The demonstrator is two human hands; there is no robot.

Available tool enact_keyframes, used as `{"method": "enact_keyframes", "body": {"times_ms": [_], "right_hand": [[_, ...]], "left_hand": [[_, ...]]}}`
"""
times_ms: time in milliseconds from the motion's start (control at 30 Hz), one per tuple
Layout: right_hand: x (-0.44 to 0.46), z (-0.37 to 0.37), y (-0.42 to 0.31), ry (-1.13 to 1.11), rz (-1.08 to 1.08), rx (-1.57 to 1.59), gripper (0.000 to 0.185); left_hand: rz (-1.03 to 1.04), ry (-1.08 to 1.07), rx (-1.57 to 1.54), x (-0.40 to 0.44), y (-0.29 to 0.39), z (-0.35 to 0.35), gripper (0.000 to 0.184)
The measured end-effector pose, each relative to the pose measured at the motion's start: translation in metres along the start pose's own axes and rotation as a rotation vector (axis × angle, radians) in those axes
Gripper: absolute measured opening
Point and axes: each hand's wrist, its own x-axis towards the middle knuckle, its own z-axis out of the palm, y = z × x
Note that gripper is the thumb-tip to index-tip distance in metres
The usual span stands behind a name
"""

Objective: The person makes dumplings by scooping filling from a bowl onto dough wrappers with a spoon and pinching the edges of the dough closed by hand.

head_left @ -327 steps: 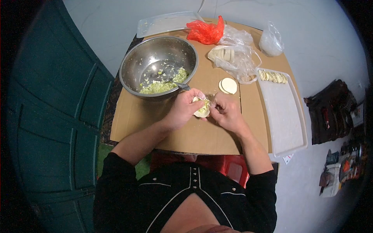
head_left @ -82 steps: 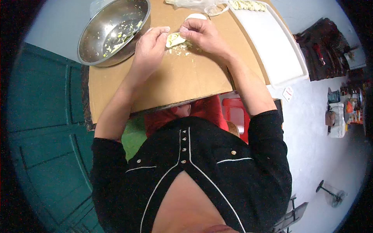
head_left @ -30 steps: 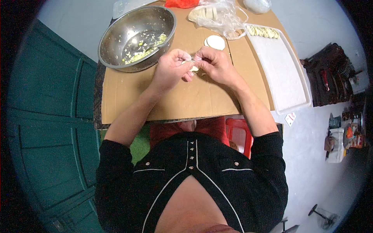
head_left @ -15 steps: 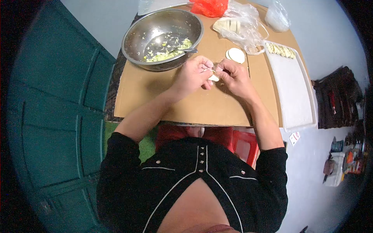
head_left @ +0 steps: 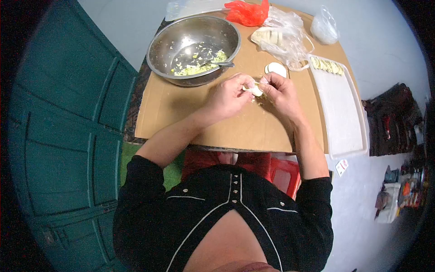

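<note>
Between my two hands is a small white dumpling (head_left: 255,90), its dough folded over. My left hand (head_left: 234,94) pinches its left end, and my right hand (head_left: 281,94) pinches its right end. Crumbs of filling lie on the cardboard below it. Just beyond my right hand is a small stack of round dough wrappers (head_left: 276,69). The steel bowl (head_left: 158,61) at the upper left holds chopped green and white filling (head_left: 195,70), and a spoon (head_left: 224,64) rests in it with its handle over the rim.
A long white tray (head_left: 340,119) on the right has a row of dumplings (head_left: 327,66) at its far end. Clear plastic bags (head_left: 290,43) with more wrappers, a red bag (head_left: 248,13) and a clear lid (head_left: 192,7) lie at the back. Brown cardboard (head_left: 199,132) covers the table.
Earlier the wrapper lay open with filling showing; now it is folded over. Since the last frame my fingers have shifted slightly along it, and more of the dumpling shows. The camera view has moved.
</note>
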Motion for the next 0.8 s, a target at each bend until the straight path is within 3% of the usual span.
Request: {"method": "enact_keyframes", "body": {"times_ms": [133, 333, 433, 600, 800], "right_hand": [[-0.002, 0.002, -0.003, 0.001, 0.098, 0.109, 0.006], [0.0, 0.005, 0.003, -0.017, -0.029, 0.076, 0.011], [0.0, 0.004, 0.001, -0.015, -0.1, -0.058, 0.012], [-0.002, 0.004, -0.009, -0.044, -0.041, -0.063, 0.014], [-0.001, 0.006, 0.002, -0.008, -0.09, -0.05, 0.011]], "left_hand": [[0.008, -0.002, -0.046, -0.001, 0.005, 0.0, 0.006], [0.035, -0.077, 0.014, -0.001, 0.017, -0.003, 0.003], [-0.066, -0.021, -0.074, -0.001, 0.019, -0.002, 0.003], [-0.035, -0.047, 0.064, 0.001, 0.014, -0.007, 0.012], [-0.056, 0.002, -0.061, -0.002, 0.009, -0.001, 0.016]]}}
